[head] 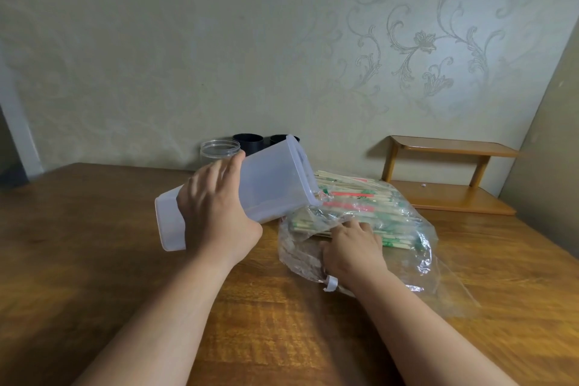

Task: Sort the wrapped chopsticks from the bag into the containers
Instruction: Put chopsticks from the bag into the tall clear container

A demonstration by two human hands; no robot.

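Lying in the clear bag [438, 263] on the table [94, 229], the wrapped chopsticks [354, 194] sat under the right hand [354, 247], its grip impossible to tell; the left hand [216, 207] clasped a tilted translucent container [272, 178], mouth beside them.

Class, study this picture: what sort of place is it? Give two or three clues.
Probably a room in a home: floral wallpaper, a wooden table, a small wooden shelf, and a plastic container in the left hand.
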